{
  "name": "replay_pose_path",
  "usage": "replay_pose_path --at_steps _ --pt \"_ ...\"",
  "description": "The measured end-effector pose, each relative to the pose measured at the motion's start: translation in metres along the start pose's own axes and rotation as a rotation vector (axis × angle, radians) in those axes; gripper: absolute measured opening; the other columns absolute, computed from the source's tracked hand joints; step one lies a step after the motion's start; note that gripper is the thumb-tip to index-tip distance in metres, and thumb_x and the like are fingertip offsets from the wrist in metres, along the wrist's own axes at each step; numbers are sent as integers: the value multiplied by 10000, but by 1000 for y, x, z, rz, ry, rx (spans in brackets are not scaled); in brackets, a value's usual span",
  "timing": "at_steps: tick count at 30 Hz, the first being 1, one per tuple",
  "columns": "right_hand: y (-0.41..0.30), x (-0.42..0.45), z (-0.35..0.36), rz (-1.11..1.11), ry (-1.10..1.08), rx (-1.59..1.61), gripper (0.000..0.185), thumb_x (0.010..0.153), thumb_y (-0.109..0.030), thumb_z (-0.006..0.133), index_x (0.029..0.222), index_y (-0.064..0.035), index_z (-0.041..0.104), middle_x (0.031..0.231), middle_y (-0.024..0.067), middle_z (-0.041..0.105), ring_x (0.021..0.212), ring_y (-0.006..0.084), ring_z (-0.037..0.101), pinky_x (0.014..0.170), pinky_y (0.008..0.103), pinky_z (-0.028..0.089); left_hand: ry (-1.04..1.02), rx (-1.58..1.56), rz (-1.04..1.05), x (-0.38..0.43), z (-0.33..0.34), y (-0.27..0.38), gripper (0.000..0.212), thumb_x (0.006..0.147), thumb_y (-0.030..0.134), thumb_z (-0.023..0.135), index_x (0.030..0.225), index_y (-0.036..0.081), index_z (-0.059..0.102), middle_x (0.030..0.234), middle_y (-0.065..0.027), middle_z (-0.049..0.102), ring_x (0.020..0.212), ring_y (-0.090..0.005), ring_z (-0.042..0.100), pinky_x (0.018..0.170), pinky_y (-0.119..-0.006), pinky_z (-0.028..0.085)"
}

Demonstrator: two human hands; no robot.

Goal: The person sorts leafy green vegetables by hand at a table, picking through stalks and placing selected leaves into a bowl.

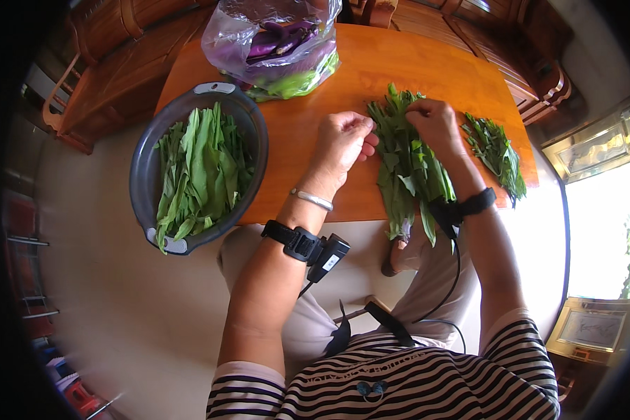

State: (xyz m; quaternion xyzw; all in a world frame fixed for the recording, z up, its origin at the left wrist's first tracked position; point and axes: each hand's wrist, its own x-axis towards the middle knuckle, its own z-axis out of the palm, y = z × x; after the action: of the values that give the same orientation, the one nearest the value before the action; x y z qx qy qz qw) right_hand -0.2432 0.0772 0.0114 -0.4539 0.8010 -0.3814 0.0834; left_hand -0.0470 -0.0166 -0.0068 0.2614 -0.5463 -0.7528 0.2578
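Observation:
Long leafy greens (397, 173) lie in a loose pile on the wooden table (304, 173), their lower leaves hanging past its front edge. My left hand (348, 137) is at the pile's left side, thumb and fingers curled in. Whether a bit of leaf is between those fingertips is too small to tell. Over the upper right of the pile is my right hand (434, 119), its fingers bent and pinched close to the stems. Its fingertips are partly hidden, so a grip on a leaf cannot be made out.
To the left, a dark oval basin (143, 157) holds more long leaves (202, 163). A clear plastic bag (228, 39) of purple eggplants (273, 42) and green vegetables stands behind. A smaller heap of greens (496, 152) lies at right. Wooden benches (131, 79) stand beyond the table.

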Motion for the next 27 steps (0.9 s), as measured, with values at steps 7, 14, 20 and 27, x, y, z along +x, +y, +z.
replay_pose_path --at_steps 7,14,20,27 --pt "-60 -17 -69 -9 -1 757 138 923 -61 625 971 42 705 730 39 664 591 71 564 532 224 439 121 33 140 -4 0 11 209 954 238 667 922 34 701 816 -38 706 679 -90 641 565 -229 490" --pt "-45 -49 -38 221 -312 763 172 923 -98 644 1001 47 693 738 31 653 590 87 590 530 216 458 -82 -130 239 -12 17 25 183 923 208 715 946 26 711 864 -3 695 756 -82 630 709 -227 484" --pt "-50 -59 -17 200 -344 604 166 916 -108 652 984 38 689 736 9 638 601 60 575 531 204 452 -144 -62 169 -8 0 10 91 913 124 704 915 33 702 818 12 671 716 -76 619 663 -227 500" --pt "-53 -52 -18 181 -354 470 140 901 -100 648 962 17 696 732 15 650 626 67 591 555 231 473 -130 66 80 -9 3 13 67 928 120 670 923 56 689 772 18 663 692 -64 610 613 -216 488"
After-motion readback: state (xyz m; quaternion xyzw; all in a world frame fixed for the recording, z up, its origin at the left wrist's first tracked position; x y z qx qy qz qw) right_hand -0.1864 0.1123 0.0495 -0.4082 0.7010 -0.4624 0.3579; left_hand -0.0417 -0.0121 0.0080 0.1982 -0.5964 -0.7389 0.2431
